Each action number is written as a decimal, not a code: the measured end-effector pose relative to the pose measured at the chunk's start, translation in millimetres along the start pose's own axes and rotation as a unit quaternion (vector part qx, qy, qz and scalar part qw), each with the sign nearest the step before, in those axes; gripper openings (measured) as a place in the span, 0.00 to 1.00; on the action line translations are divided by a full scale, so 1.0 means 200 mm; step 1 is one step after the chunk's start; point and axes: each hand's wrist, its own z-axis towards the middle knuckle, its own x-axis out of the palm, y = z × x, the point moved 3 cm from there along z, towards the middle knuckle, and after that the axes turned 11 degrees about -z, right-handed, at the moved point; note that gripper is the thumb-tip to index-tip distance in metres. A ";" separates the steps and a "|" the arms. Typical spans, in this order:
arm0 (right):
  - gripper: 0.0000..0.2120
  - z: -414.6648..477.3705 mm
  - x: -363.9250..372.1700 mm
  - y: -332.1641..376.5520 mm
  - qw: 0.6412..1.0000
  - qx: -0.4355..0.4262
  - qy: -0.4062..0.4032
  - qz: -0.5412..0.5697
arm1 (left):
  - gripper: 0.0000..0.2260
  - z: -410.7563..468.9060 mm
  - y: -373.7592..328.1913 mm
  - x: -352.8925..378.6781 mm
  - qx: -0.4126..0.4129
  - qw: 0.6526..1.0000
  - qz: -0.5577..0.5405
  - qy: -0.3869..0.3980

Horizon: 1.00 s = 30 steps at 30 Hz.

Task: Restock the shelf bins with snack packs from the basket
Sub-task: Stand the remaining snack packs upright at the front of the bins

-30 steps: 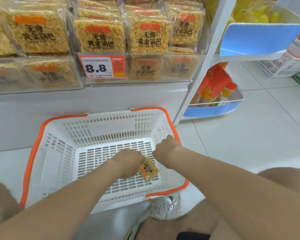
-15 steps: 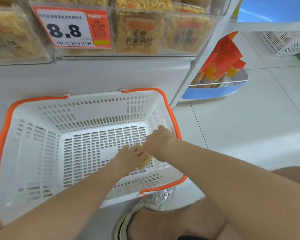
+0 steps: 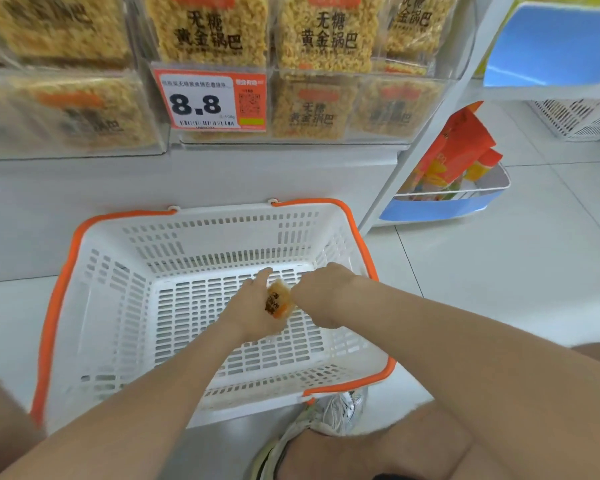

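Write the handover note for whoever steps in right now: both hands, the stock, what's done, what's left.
Hands: the left hand is inside the basket, fingers stretched out, touching the snack pack. The right hand has its fingers curled at the pack's other edge and appears to grip it.
Stock: that is the only pack visible in the basket. The shelf bins above look well filled.
Done: the basket is all but emptied.
Left: lift this last pack out and place it in a bin.
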 end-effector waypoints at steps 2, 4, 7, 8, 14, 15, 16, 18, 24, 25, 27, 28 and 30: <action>0.20 -0.03 -0.08 -0.01 0.999 0.015 -0.009 0.044 | 0.49 -0.07 -0.07 -0.10 -0.002 0.992 -0.127 -0.005; 0.13 -0.05 -0.15 -0.02 0.994 0.033 -0.020 0.103 | 0.43 -0.14 -0.14 -0.21 -0.022 0.977 -0.210 -0.014; 0.10 -0.08 -0.26 -0.01 0.978 0.023 -0.056 0.199 | 0.31 -0.25 -0.25 -0.36 -0.059 0.942 -0.330 -0.008; 0.12 -0.09 -0.30 0.00 0.969 0.021 -0.077 0.236 | 0.29 -0.28 -0.28 -0.41 -0.060 0.935 -0.349 -0.006; 0.10 -0.18 -0.56 0.02 0.873 0.053 -0.250 0.415 | 0.25 -0.54 -0.48 -0.78 -0.100 0.951 -0.287 -0.060; 0.10 -0.20 -0.60 0.02 0.867 0.050 -0.259 0.423 | 0.28 -0.58 -0.51 -0.85 -0.110 0.965 -0.225 -0.073; 0.12 -0.22 -0.64 0.02 0.867 0.043 -0.263 0.422 | 0.31 -0.61 -0.53 -0.92 -0.118 0.975 -0.162 -0.091; 0.17 -0.25 -0.73 0.01 0.871 0.029 -0.272 0.409 | 0.35 -0.68 -0.57 -1.06 -0.116 0.981 -0.081 -0.132; 0.22 -0.32 -0.90 0.03 0.850 0.015 -0.315 0.423 | 0.27 -0.83 -0.69 -1.34 -0.038 0.970 -0.149 -0.187; 0.22 -0.33 -0.93 0.04 0.846 0.017 -0.331 0.418 | 0.26 -0.85 -0.70 -1.36 -0.036 0.972 -0.132 -0.192; 0.21 -0.36 -0.99 0.05 0.828 0.018 -0.371 0.421 | 0.23 -0.89 -0.74 -1.41 -0.028 0.972 -0.102 -0.209; 0.20 -0.38 -1.03 0.05 0.817 0.015 -0.390 0.424 | 0.22 -0.91 -0.77 -1.43 -0.022 0.971 -0.092 -0.221; 0.20 -0.44 -1.11 0.07 0.814 0.014 -0.430 0.390 | 0.20 -0.95 -0.82 -1.49 -0.008 0.966 -0.090 -0.242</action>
